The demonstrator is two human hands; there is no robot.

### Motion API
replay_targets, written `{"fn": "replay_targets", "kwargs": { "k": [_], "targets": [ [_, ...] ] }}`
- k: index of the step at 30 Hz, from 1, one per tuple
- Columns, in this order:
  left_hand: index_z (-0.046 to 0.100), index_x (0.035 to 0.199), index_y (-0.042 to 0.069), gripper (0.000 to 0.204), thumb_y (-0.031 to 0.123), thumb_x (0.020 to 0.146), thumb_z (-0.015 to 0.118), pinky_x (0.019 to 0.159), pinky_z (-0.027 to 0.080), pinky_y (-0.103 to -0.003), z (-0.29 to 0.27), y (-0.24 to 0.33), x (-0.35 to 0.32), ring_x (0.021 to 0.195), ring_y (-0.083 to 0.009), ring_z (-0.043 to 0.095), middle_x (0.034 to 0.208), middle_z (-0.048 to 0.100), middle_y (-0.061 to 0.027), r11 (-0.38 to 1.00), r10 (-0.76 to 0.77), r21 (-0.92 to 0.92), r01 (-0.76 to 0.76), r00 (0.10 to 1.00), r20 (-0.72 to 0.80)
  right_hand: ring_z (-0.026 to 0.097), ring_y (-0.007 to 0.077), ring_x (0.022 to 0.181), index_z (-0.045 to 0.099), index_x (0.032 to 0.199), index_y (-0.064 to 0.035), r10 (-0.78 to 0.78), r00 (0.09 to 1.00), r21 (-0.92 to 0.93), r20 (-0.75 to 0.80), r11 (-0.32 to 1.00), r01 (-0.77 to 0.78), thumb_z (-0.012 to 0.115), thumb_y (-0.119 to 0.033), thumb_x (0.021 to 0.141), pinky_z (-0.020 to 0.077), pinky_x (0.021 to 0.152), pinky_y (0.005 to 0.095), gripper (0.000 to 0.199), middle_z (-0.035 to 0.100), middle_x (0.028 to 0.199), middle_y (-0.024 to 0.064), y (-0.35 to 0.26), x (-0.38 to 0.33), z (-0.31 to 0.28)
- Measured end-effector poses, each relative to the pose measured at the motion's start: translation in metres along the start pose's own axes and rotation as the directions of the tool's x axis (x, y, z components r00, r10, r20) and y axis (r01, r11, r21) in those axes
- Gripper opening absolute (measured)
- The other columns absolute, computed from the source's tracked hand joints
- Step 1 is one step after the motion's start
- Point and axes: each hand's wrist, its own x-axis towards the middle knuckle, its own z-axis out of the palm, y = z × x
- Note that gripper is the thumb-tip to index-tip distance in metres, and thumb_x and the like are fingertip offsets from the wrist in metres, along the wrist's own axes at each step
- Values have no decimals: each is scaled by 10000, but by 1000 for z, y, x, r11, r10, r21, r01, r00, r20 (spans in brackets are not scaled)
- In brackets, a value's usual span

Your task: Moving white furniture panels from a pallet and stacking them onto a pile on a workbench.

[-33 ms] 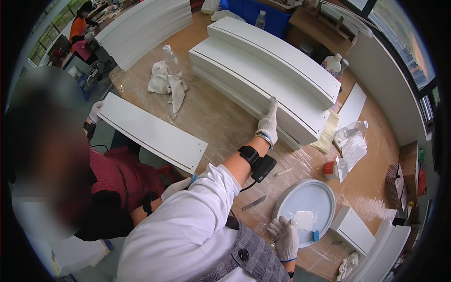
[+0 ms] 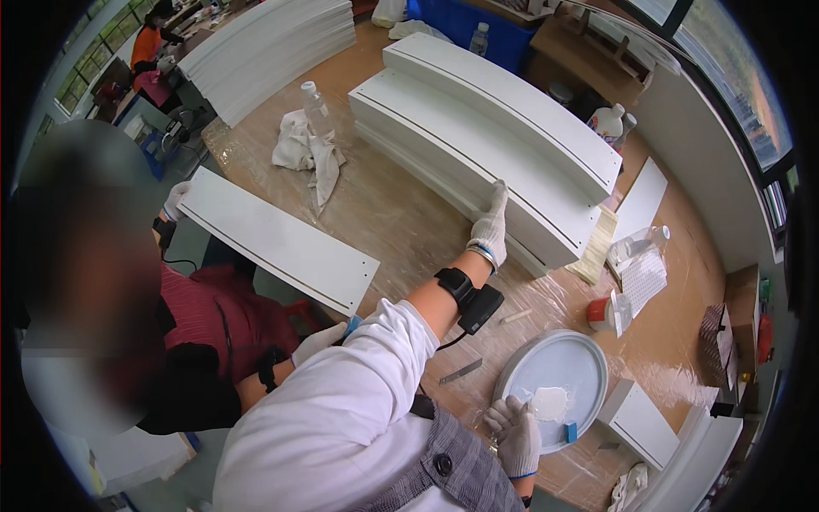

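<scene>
My left hand (image 2: 490, 226), in a white knit glove, reaches to the front edge of a white board (image 2: 461, 149) on the stack. A finger is stretched along the edge and touches it; the other fingers are partly hidden. My right hand (image 2: 517, 437), also gloved, is at the near rim of a round grey-white lid (image 2: 517, 363). Its fingers are curled in, and whatever they may hold is hidden. White paste (image 2: 550, 403) is spread on the lid, beside a small blue block (image 2: 571, 433).
At left a co-worker's gloved hands (image 2: 177, 201) hold a long white board (image 2: 273, 239). A metal scraper blade (image 2: 461, 371), a red-and-white tub (image 2: 602, 312), a short white piece (image 2: 641, 427), a bottle (image 2: 315, 107) and rags (image 2: 309, 158) lie about the film-covered table (image 2: 392, 200).
</scene>
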Motion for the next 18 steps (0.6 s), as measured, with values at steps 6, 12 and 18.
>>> {"fn": "replay_targets", "kwargs": {
  "k": [6,12,18],
  "targets": [
    [436,1490,71,543,298,1000,482,1108,145,-753,-1,-6,-7,1437,-432,297,1516,437,-179,997,47,64,-50,998,46,622,334,991,477,1273,57,-17,996,-89,-89,996,9,448,-465,1037,516,912,444,574,603,1116,210,4,3,-9],
    [394,1505,56,573,380,1034,422,1140,157,-695,2,-6,-23,1470,-358,272,1543,401,-176,997,11,79,-6,999,-52,617,332,985,492,1271,40,-7,1000,-139,-29,990,3,457,-450,1033,511,911,439,546,595,1128,196,1,6,1],
    [290,1534,-9,988,641,866,619,1175,273,-419,-10,-9,-47,1450,-353,322,1551,364,-231,-995,90,-5,102,894,440,601,305,940,512,1232,24,18,1000,-126,6,992,-17,461,-428,1032,508,904,425,497,578,1056,150,3,13,0]
  ]
}}
